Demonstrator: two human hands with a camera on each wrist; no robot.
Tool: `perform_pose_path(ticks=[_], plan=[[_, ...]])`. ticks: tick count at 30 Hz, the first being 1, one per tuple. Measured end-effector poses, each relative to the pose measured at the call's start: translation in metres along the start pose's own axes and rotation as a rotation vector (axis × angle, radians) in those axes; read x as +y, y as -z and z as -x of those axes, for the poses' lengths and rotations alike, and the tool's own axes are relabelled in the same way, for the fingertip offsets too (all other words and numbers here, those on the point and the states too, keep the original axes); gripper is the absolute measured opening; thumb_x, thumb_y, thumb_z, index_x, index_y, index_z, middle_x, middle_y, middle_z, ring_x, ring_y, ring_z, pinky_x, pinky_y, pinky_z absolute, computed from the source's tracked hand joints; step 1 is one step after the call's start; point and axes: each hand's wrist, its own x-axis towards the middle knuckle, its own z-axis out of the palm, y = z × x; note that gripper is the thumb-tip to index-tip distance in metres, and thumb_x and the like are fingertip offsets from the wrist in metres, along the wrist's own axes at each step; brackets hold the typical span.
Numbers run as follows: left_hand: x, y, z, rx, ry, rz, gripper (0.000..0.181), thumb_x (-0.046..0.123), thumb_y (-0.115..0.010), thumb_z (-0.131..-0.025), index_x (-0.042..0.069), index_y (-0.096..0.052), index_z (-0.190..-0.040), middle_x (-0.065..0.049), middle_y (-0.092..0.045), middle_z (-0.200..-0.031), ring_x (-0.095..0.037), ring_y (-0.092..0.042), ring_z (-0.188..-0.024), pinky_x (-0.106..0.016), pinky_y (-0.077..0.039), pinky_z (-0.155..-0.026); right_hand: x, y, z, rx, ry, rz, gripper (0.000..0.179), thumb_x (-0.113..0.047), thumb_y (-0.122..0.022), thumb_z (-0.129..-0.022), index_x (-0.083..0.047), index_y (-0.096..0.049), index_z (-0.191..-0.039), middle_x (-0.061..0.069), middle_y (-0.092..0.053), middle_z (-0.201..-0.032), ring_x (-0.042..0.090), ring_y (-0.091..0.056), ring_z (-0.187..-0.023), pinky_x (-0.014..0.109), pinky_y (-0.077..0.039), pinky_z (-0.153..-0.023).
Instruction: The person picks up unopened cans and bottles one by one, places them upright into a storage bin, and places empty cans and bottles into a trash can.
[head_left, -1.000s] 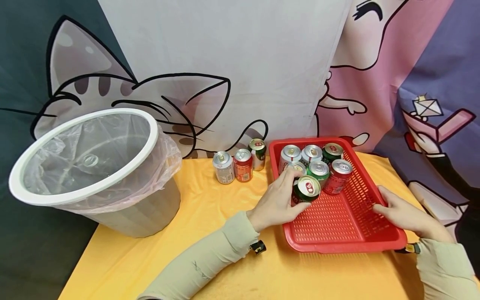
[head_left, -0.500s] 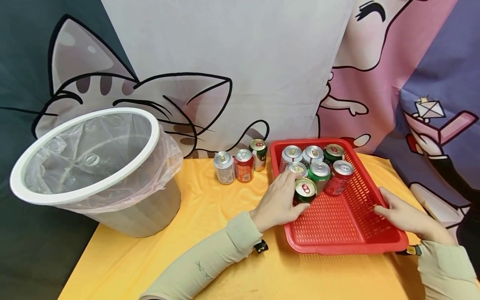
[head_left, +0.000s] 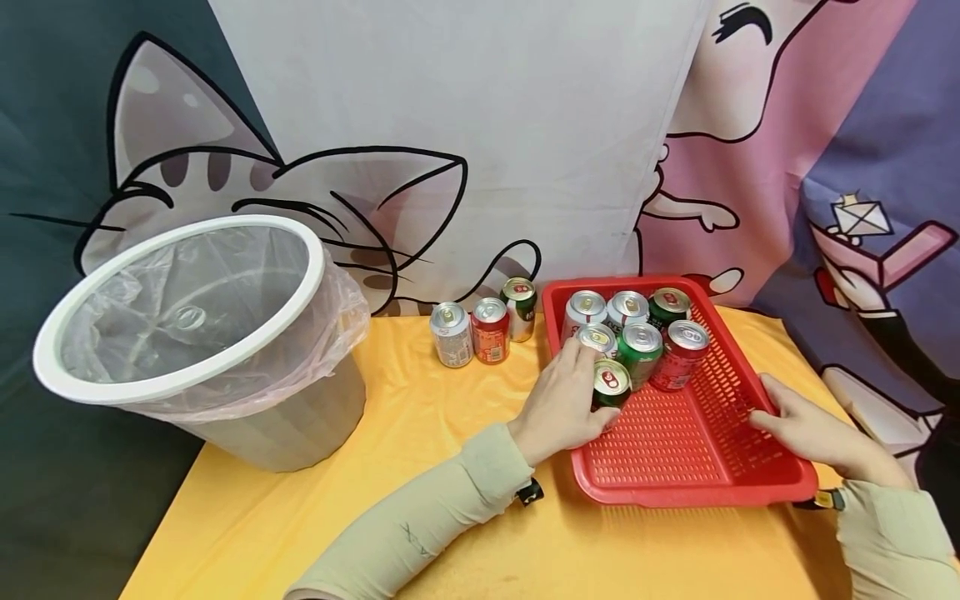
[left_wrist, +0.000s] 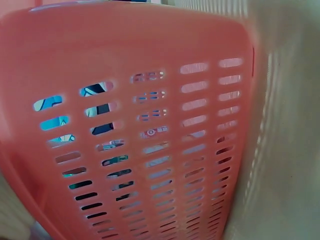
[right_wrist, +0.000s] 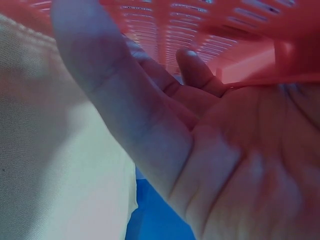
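In the head view my left hand point(head_left: 558, 408) holds a dark green can point(head_left: 612, 385) with a gold lid, at the left side inside the red plastic basket point(head_left: 693, 494). Close beside it stand a silver can point(head_left: 597, 335), a green can point(head_left: 641, 346) and a red can point(head_left: 680, 354). My right hand point(head_left: 810, 431) grips the basket's right rim, thumb over the edge. Seen from the right wrist, the fingers point(right_wrist: 120, 95) lie along the basket's outside and underside. The left wrist view is filled by the slotted basket wall point(left_wrist: 125, 40); the left hand's fingers are hidden there.
Two silver cans, one of them here point(head_left: 586, 308), and a dark green can point(head_left: 669, 304) line the basket's back. Outside, a silver can point(head_left: 452, 337), a red can point(head_left: 491, 333) and a green-gold can point(head_left: 519, 308) stand on the yellow cloth point(head_left: 405, 417). A lined bin point(head_left: 300, 425) stands left.
The dark green can in my left hand has gone down a little and now stands more upright beside the others. My right hand keeps its grip on the rim.
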Motion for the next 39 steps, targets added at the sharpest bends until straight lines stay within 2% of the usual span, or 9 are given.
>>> perform_pose_path(ticks=[5,10,17,21,26,33,39], plan=[[0.003,0.0,-0.001,-0.018,0.02,-0.087,0.092,0.051,-0.086,-0.078,0.003,-0.045,-0.145,-0.008,-0.053,-0.135,-0.017,-0.057,-0.12,-0.031,-0.045,-0.115,0.001,0.001,0.0,0.004,-0.003,0.012,0.043,0.003,-0.045,-0.104,0.013,-0.024,-0.14,0.014,-0.066,-0.102,0.018,-0.075,-0.073,0.038,-0.063,-0.062],[0.007,-0.001,0.0,-0.009,0.027,-0.154,0.098,0.054,-0.086,-0.077,-0.002,-0.044,-0.147,-0.013,-0.052,-0.14,-0.02,-0.058,-0.121,-0.032,-0.045,-0.115,0.002,0.001,0.0,0.01,-0.007,0.016,0.043,0.001,-0.045,-0.105,0.012,-0.024,-0.14,0.014,-0.066,-0.102,0.019,-0.075,-0.073,0.039,-0.063,-0.062],[0.01,-0.001,0.001,-0.006,0.023,-0.21,0.087,0.057,-0.085,-0.076,0.002,-0.051,-0.134,-0.009,-0.054,-0.128,-0.017,-0.058,-0.11,-0.029,-0.049,-0.108,0.003,0.001,0.001,0.004,-0.003,0.04,0.043,0.002,-0.045,-0.105,0.014,-0.024,-0.14,0.013,-0.066,-0.102,0.017,-0.075,-0.073,0.037,-0.063,-0.062],[0.009,-0.002,0.002,0.006,0.02,-0.189,0.089,0.056,-0.087,-0.075,0.003,-0.05,-0.136,-0.008,-0.054,-0.129,-0.017,-0.058,-0.111,-0.029,-0.049,-0.108,0.002,0.001,0.001,0.002,-0.002,0.049,0.044,0.002,-0.045,-0.105,0.014,-0.024,-0.141,0.01,-0.066,-0.101,0.016,-0.075,-0.073,0.036,-0.063,-0.062],[0.005,-0.002,0.004,0.017,0.02,-0.121,0.094,0.055,-0.088,-0.075,0.004,-0.047,-0.141,-0.008,-0.053,-0.133,-0.019,-0.057,-0.116,-0.031,-0.049,-0.11,0.002,0.0,0.001,0.006,-0.002,0.047,0.044,0.002,-0.046,-0.105,0.014,-0.024,-0.141,0.011,-0.066,-0.101,0.016,-0.074,-0.073,0.036,-0.063,-0.062],[-0.006,0.002,0.01,0.07,-0.057,-0.076,0.071,0.054,-0.078,-0.085,0.013,-0.053,-0.137,-0.003,-0.054,-0.128,-0.015,-0.057,-0.108,-0.033,-0.055,-0.097,0.001,0.0,0.001,0.011,-0.01,0.037,0.043,0.001,-0.046,-0.105,0.013,-0.025,-0.14,0.014,-0.066,-0.102,0.017,-0.074,-0.074,0.037,-0.063,-0.062],[-0.013,0.011,0.019,0.063,-0.083,-0.012,0.058,0.048,-0.077,-0.087,0.017,-0.057,-0.131,0.002,-0.054,-0.116,-0.011,-0.053,-0.101,-0.03,-0.053,-0.092,0.003,0.001,0.001,0.004,0.016,0.034,0.042,0.003,-0.045,-0.105,0.013,-0.025,-0.14,0.011,-0.067,-0.101,0.017,-0.075,-0.073,0.037,-0.063,-0.062]])
